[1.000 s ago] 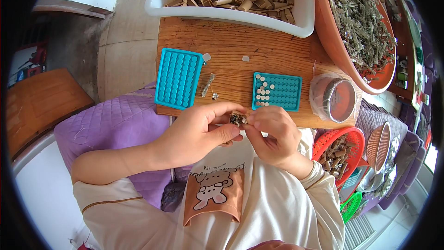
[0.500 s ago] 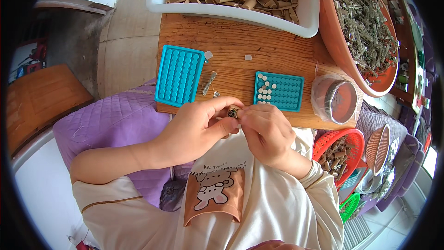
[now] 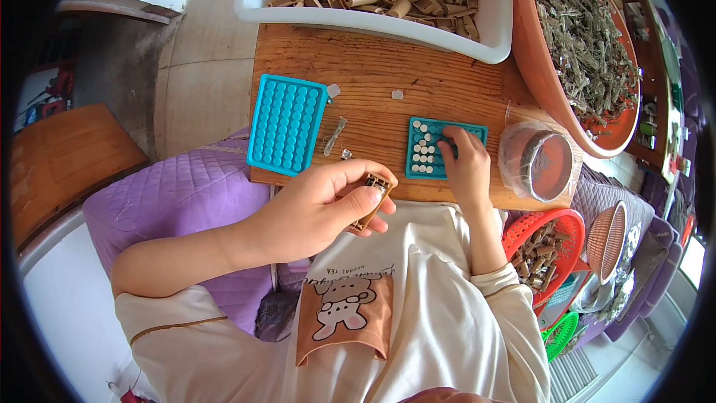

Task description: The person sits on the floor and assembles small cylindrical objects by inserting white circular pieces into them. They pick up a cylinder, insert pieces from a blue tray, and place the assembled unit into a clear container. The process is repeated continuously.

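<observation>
My left hand [image 3: 335, 198] is closed around a small brown half-tube casing [image 3: 371, 209], its hollow side up, with a clear or shiny part inside that is too small to name. Over the right-hand teal tray of round wells [image 3: 477, 151], my right hand [image 3: 468, 160] reaches down, thumb and forefinger drawn together among the wells. Whatever lies between those fingertips is hidden. White round discs [image 3: 425, 148] fill some wells at that tray's left side. Left of it is a second teal tray [image 3: 286, 124] with rows of wells.
On the wooden table [image 3: 365, 52] lie small clear plastic pieces [image 3: 335, 136] and a pale cap-like piece [image 3: 397, 95]. A white bin [image 3: 373, 21] of brown casings stands at the back. A wrapped round tub [image 3: 548, 168], an orange basin [image 3: 531, 45] and a red basket [image 3: 573, 231] are on the right.
My right hand has left the casing and moved right and forward to the tray with white discs. My left hand keeps the casing, which now shows along its length.
</observation>
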Available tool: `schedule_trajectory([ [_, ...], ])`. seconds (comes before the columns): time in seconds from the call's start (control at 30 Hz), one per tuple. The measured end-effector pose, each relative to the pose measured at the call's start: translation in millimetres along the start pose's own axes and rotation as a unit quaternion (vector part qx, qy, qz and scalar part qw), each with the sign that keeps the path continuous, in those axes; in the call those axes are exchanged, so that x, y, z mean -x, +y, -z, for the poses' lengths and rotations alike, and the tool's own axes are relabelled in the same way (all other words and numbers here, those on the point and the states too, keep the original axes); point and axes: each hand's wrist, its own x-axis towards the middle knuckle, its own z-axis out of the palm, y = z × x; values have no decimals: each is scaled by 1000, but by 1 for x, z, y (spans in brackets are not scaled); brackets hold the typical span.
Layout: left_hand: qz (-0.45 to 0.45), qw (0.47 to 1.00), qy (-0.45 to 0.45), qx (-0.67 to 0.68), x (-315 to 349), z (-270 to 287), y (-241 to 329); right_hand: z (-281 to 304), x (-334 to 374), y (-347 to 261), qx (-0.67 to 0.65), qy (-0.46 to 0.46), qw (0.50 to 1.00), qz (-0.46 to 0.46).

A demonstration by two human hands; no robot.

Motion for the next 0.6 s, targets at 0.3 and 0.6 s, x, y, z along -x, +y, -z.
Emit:
schedule_trajectory([
  [0.3, -23, 1000, 2, -6, 0, 0, -6, 24, -2, -55, -128, 92, 986, 50],
  [0.6, -47, 997, 17, -53, 1, -3, -5, 29, 3, -108, -247, 116, 938, 212],
])
